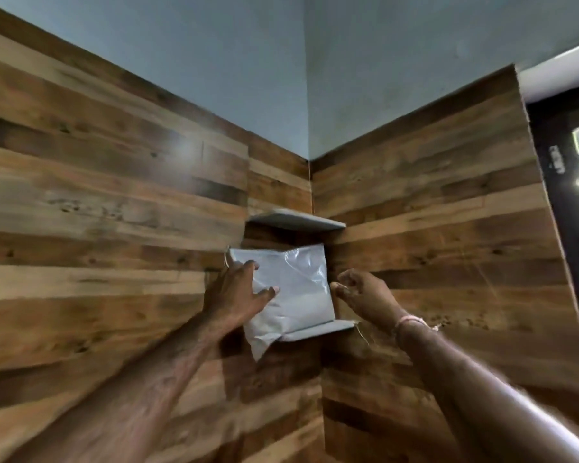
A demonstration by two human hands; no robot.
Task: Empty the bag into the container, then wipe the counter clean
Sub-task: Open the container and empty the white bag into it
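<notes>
White bag [303, 295] under splayed left hand [236, 297]; right hand [365, 295] beside, seemingly half-curled.

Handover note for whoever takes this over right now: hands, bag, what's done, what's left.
Hands: the left hand lies on the front of the bag, fingers spread, not visibly curled round it. The right hand has loosely curled fingers beside the bag's right edge; contact unclear.
Things: the white bag stands on the lower corner shelf, under the upper shelf, its lower left corner hanging off the front. The container and counter are out of view.
Done: nothing visible.
Left: take the bag down, empty it, wipe.
</notes>
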